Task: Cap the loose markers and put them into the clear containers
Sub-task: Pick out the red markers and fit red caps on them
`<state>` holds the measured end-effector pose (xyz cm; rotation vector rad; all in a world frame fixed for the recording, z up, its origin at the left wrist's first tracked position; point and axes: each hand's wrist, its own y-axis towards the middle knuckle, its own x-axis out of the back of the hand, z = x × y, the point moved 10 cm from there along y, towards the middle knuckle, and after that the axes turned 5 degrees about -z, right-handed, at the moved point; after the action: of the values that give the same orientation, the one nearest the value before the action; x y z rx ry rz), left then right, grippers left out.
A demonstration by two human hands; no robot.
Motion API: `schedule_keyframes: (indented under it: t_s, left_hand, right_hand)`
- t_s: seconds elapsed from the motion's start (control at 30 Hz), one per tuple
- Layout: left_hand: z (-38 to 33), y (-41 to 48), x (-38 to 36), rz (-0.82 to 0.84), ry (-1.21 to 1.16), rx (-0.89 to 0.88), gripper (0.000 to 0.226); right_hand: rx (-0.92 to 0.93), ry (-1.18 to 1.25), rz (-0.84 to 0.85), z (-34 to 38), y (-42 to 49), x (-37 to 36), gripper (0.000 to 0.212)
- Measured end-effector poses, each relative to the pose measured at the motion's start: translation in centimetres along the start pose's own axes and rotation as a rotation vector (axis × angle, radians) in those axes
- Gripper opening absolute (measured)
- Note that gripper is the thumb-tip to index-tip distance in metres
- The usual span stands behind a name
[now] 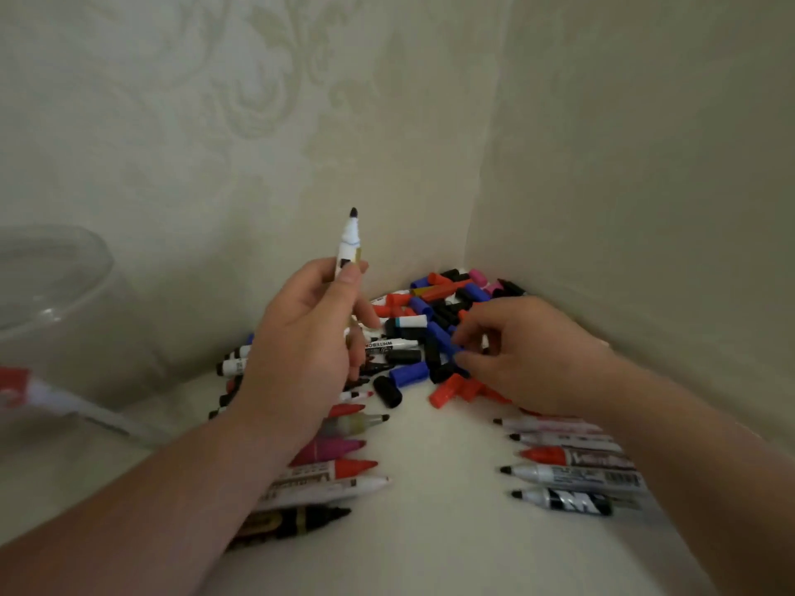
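Thumb and curled fingers of the left hand (309, 337) clamp a white marker (349, 243) by its lower barrel. It is held upright above the pile, dark tip up, no cap on. Right hand (533, 350) is down in the heap of loose caps (434, 307) in the corner, fingers bent, thumb and forefinger close on either side of a blue cap (443, 337) — pinched or only touched, cannot tell. Caps are red, blue, black and a couple pink, piled against the wallpapered walls (387, 101). Uncapped markers lie in two rows on the white surface (434, 531) — left row (344, 466) partly under the left forearm, tips pointing right; right row (572, 466) beside the right forearm, tips pointing left. Clear container (56, 294) stands far left, well apart from the held marker, blurred. Red-and-white marker (30, 393) shows in front of it.
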<state>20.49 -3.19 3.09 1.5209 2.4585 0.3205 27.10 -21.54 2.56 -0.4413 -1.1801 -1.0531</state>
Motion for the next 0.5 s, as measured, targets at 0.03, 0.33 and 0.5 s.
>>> schedule_keyframes:
  t_s: [0.03,0.33,0.5]
  left_hand:
    - [0.1,0.2,0.1,-0.001,0.007,-0.004,0.019]
    - [1.8,0.3,-0.1,0.069,-0.007,0.04,0.022]
    - [2.5,0.2,-0.3,0.093,-0.011,0.126,0.032]
  right_hand:
    - [0.056,-0.061,0.049,1.3,0.8,-0.8,0.008]
    - [0.331,-0.331,0.168,6.1,2.5,-5.0,0.013]
    - [0.319,-0.274,0.1,5.4,2.4,-3.6,0.01]
